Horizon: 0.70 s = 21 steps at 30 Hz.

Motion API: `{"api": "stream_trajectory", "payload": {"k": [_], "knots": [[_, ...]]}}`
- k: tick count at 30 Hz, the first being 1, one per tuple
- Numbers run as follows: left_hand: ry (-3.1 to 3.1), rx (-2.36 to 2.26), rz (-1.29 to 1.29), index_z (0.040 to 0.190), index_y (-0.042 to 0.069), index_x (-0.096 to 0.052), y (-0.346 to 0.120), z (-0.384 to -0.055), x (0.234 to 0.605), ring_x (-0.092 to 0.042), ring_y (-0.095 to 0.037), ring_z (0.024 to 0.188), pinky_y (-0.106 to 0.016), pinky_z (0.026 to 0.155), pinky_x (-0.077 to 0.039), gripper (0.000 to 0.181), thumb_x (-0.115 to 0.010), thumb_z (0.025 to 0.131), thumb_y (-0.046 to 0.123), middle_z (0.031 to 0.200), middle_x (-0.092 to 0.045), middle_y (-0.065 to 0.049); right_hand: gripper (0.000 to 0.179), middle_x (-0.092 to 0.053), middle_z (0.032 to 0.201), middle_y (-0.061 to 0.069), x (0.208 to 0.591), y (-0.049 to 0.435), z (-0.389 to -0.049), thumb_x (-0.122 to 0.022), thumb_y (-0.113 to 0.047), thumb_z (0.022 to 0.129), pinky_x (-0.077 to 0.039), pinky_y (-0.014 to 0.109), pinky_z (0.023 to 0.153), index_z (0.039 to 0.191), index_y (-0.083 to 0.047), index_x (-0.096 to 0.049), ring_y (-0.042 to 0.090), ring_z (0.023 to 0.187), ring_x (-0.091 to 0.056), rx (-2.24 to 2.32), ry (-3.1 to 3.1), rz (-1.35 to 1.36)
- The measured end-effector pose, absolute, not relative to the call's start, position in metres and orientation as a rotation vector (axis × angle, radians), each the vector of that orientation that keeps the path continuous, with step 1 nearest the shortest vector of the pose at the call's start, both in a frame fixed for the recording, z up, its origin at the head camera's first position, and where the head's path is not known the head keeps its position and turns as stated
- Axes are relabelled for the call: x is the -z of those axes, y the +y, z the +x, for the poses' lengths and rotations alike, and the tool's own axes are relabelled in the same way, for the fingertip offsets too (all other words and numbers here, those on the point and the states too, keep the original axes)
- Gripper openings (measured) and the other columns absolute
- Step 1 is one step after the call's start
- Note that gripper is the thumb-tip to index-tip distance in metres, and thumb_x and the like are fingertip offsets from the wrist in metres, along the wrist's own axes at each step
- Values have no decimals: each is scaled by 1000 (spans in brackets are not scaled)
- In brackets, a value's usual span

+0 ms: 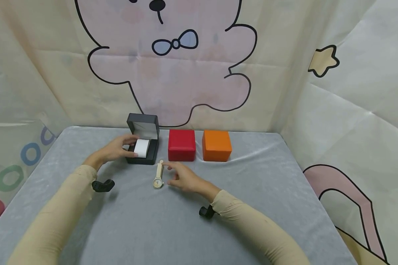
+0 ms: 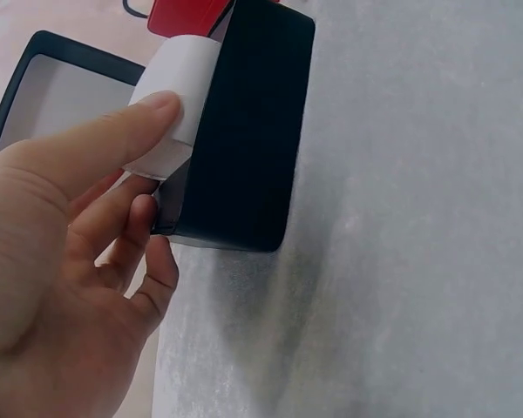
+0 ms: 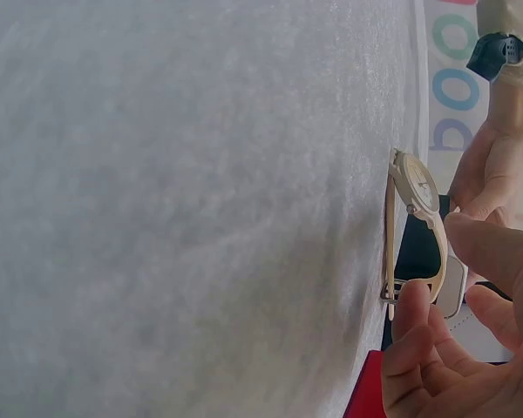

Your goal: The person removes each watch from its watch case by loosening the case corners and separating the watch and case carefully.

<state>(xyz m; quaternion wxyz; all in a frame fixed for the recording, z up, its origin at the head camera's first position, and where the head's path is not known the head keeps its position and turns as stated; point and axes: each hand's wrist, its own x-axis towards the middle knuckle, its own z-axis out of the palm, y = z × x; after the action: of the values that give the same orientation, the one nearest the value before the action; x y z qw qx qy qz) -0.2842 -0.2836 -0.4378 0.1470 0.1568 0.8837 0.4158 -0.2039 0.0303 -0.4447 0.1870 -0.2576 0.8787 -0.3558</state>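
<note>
A black watch box (image 1: 151,151) stands with its lid raised at the back of the table, a white watch cushion (image 1: 141,148) inside. My left hand (image 1: 122,146) reaches into it from the left. In the left wrist view the thumb presses the cushion (image 2: 179,87), and the other fingers bend behind and below it. A cream-strapped wristwatch (image 1: 158,176) lies in front of the box, dial toward me. My right hand (image 1: 185,178) is beside it, index fingertip at the buckle end of the strap. The thumb appears apart from the watch in the head view.
Right of the black box stand a red box (image 1: 181,145) and an orange box (image 1: 217,145). A grey cloth (image 1: 146,232) covers the table. Printed curtains hang behind and at both sides.
</note>
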Motion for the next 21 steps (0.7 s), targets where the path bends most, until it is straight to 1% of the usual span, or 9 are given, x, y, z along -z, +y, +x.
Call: {"api": "stream_trajectory", "payload": {"k": [3,7,10,12,14,19,21], "knots": [[2557,-1175,453,151,-1,-40,-284,-285,440,-40,-48,140,-64,111,-39,75,-78,89,19,157,-38,-29,74,-58,138,7,446,31,-203,-76,-10,90,-51,18,76,154,-25,-42,7,83,-59,996,2477,-728],[2591,-1171,469,150,-2,-43,-285,-286,443,-44,-46,136,-62,106,-45,73,-78,88,16,154,-42,-28,74,-58,138,7,445,32,-204,-76,-11,90,-51,18,76,154,-25,-42,8,82,-59,1000,2479,-734],[2648,-1123,509,148,-3,-46,-286,-287,445,-48,-46,132,-63,106,-44,72,-80,87,15,152,-46,-28,74,-58,138,8,445,33,-205,-77,-12,90,-52,18,76,154,-25,-42,8,82,-59,1005,2473,-743],[2682,-1083,558,148,-4,-46,-286,-287,445,-50,-48,130,-65,107,-41,74,-81,86,16,151,-47,-29,74,-58,138,9,444,33,-205,-77,-12,90,-51,18,76,154,-26,-42,8,81,-59,1011,2467,-746],[2715,-1041,590,148,-2,-47,-286,-287,445,-52,-49,128,-66,107,-40,74,-82,85,18,150,-49,-29,74,-57,138,8,445,34,-205,-77,-12,90,-52,17,75,154,-27,-42,7,80,-59,1019,2462,-740],[2789,-975,597,144,3,-54,-283,-285,445,-56,-47,122,-64,102,-44,71,-83,82,20,141,-57,-28,73,-57,137,9,445,36,-205,-77,-11,90,-51,17,73,154,-26,-43,7,79,-59,1042,2461,-743],[2799,-970,576,143,4,-55,-283,-284,446,-54,-48,125,-65,101,-44,69,-83,82,20,141,-57,-29,73,-57,137,10,445,37,-205,-76,-11,90,-51,18,74,154,-24,-43,8,78,-59,1052,2458,-764]]}}
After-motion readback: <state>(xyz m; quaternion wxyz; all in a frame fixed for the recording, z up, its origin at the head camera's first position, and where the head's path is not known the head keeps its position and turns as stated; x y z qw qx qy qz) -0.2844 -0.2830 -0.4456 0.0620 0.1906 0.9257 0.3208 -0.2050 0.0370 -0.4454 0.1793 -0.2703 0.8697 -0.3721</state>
